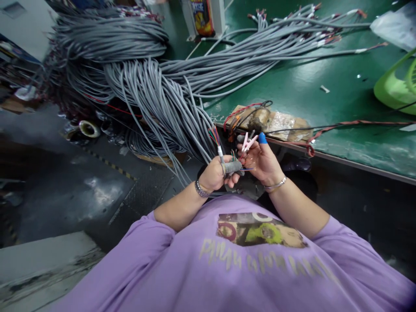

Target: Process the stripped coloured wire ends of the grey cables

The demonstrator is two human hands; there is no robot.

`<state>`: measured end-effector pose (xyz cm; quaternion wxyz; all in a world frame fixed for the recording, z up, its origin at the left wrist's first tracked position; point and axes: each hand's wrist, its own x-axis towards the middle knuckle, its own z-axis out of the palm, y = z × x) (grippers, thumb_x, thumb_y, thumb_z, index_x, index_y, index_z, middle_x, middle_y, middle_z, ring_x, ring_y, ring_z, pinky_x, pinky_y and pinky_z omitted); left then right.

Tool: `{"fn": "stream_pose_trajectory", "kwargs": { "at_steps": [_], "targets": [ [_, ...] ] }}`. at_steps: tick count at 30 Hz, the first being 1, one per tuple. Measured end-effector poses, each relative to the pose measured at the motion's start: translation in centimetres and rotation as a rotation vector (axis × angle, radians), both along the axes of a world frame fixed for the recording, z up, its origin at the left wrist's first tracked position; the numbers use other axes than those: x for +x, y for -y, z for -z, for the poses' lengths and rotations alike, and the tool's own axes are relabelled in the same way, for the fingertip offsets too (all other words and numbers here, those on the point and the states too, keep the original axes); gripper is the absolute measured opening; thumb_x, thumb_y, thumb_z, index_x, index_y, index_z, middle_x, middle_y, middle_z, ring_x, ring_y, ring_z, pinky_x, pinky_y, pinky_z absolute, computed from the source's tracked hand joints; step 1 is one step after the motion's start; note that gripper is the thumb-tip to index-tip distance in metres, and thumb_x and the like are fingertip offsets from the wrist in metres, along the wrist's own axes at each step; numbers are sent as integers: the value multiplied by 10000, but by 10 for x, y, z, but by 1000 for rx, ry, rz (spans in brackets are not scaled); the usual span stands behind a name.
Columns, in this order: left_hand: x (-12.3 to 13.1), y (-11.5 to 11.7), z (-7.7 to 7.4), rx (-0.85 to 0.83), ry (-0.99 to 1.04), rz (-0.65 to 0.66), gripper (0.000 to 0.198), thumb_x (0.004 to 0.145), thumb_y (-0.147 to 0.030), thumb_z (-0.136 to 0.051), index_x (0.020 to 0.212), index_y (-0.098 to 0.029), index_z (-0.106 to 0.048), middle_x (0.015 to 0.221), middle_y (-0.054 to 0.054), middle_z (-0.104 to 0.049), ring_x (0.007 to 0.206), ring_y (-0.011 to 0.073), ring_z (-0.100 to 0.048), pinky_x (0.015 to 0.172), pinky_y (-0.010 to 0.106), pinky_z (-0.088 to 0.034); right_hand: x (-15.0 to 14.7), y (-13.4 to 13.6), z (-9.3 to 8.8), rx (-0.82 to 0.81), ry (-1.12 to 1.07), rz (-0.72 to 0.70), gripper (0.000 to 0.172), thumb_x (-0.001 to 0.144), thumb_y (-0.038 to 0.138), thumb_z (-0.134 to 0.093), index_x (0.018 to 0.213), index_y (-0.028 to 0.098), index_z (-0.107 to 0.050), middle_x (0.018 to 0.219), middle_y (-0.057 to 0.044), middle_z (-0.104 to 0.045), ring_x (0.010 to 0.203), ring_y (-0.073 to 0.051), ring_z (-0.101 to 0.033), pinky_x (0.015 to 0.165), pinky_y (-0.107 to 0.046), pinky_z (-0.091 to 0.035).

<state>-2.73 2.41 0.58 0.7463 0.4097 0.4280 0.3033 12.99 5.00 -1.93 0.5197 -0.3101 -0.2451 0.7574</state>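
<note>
My left hand (214,174) is closed around the end of a grey cable (221,156), and thin coloured wires fan out from its white-wrapped neck. Grey covers sit on some of its fingers. More fine wires (234,155) stick out between my two hands. My right hand (264,162), a blue cover on its thumb, is closed beside the left one. Between its thumb and fingers sits a small pink two-armed clip-like tool (249,142); its exact kind is unclear. Fine red and blue wires reach toward the right fingers.
Grey cables (162,99) drape over the edge of the green table (325,82), with a large coil (110,39) behind. A worn cardboard piece (289,125) with a brownish lump and cords lies at the near edge. A green basket (394,86) stands at right.
</note>
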Motion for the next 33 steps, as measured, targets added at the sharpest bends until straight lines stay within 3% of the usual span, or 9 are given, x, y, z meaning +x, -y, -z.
{"fn": "stream_pose_trajectory", "kwargs": {
  "at_steps": [8,20,29,33],
  "targets": [
    [-1,3,1,23,7,-12,454,645,-544,-795,718,-152,-578,510,-4,-617,332,85,-502,323,184,-346,1,-2,-2,-53,-76,54,384,749,601,-783,858,241,-707,758,32,-695,584,-82,-553,523,-199,-451],
    [9,-6,3,22,13,-37,429,642,-510,-801,701,-143,-588,497,8,-610,328,90,-511,311,173,-322,-9,-12,-1,-120,-163,115,351,780,539,-794,771,209,-676,690,25,-713,562,-92,-574,540,-219,-492],
    [5,2,1,42,-3,-12,429,667,-526,-792,698,-144,-599,512,7,-625,335,84,-523,316,167,-318,-5,-6,-1,-114,-146,13,450,792,671,-701,827,224,-669,758,11,-714,590,-109,-579,554,-256,-474],
    [4,9,-1,73,-12,-56,436,675,-537,-788,685,-149,-591,518,0,-630,340,81,-528,320,169,-317,-2,-2,-4,-81,-102,18,381,795,590,-738,829,220,-656,763,13,-701,603,-103,-568,549,-240,-456]
  ]
}}
